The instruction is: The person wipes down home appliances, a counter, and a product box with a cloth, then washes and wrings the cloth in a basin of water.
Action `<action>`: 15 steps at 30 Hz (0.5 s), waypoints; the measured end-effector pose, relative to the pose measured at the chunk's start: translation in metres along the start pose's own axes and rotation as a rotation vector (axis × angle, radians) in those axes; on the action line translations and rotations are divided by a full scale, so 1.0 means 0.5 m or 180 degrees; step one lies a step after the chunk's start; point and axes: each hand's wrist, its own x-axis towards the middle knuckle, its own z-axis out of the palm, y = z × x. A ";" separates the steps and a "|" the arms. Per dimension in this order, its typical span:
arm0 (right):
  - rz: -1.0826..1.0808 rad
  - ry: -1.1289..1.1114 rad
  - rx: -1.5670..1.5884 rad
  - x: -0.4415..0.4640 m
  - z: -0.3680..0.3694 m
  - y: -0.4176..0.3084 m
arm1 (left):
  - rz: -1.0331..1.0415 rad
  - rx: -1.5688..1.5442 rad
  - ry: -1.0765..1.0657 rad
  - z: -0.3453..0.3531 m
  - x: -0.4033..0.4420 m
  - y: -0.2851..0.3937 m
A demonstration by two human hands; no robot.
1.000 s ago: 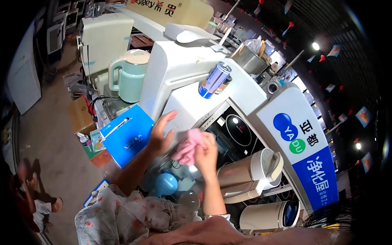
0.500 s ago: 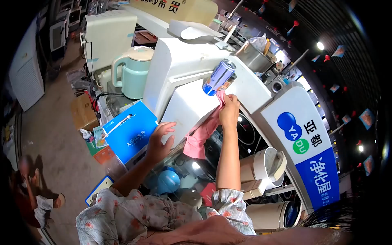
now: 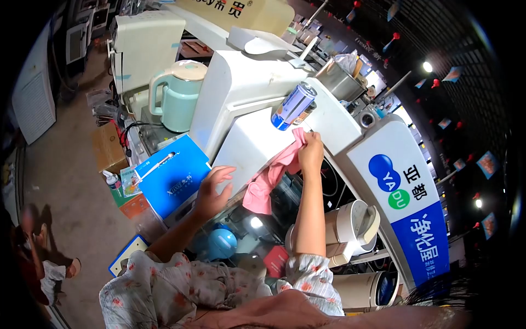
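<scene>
My right hand (image 3: 311, 154) grips the upper end of a pink cloth (image 3: 267, 189). The cloth drapes along the front edge of a white box-like surface (image 3: 249, 136), and its loose end hangs over a glass panel. Just above the hand, a blue and silver can (image 3: 293, 106) stands on that white surface, with a second can (image 3: 307, 114) partly hidden behind it. My left hand (image 3: 213, 189) is held with fingers spread near the surface's left front corner, beside a blue booklet or box (image 3: 174, 175). It holds nothing.
A mint-green kettle (image 3: 184, 101) stands at the back left. Cream kettle-like appliances (image 3: 342, 227) are at the right, near a white and blue sign panel (image 3: 408, 200). A round blue object (image 3: 222, 243) shows below the cloth. Another person (image 3: 41, 263) is at the far left.
My right hand has shifted slightly right and down, and the cloth's upper end has come away from the can's base and bunched up. My left hand stays nearly in place.
</scene>
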 end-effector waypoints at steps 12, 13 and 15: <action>-0.0479 0.0100 -0.0655 -0.021 -0.005 -0.043 | -0.0085 -0.0118 -0.0158 0.010 0.009 0.033; 0.0089 -0.0169 -0.0071 -0.034 -0.019 -0.069 | 0.0040 -0.0109 -0.0150 0.010 0.012 0.042; -0.0360 -0.0245 0.0443 -0.094 -0.067 -0.117 | 0.0296 -0.0078 -0.0141 0.009 0.019 0.065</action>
